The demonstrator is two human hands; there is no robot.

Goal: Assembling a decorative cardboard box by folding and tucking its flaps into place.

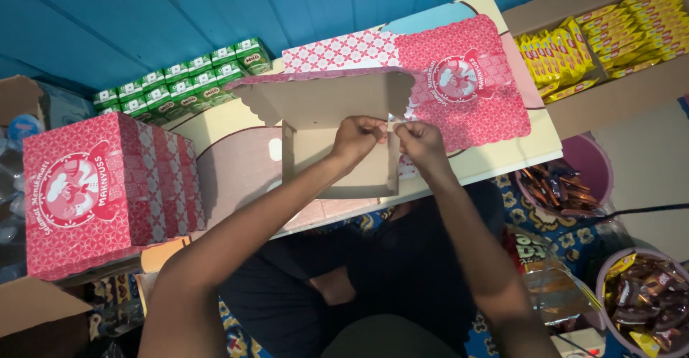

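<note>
From the head camera, looking down, I have a half-folded cardboard box (337, 132) on the low table (502, 158) in front of me, its plain brown inside facing up and its scalloped pink lid flap standing open toward the far side. My left hand (357, 137) and right hand (418, 141) are close together at the box's right wall, near its upper corner, fingers pinched on the thin edge of the card where a small flap seems to meet the wall; the exact tab under my fingertips is too small to make out.

I judge this box to be very light and fairly stiff across its flat panels but floppy at the creases, so it should be held by the folded edges and corners, not pressed in the middle of a panel, which would buckle. The printed outer side looks smooth and a little slick; the raw inside should grip better.

A flat stack of unfolded pink box blanks (459, 78) lies just behind it, a finished pink box (100, 196) stands well to my left, and green drink cartons (179, 81) line the table's far edge.
</note>
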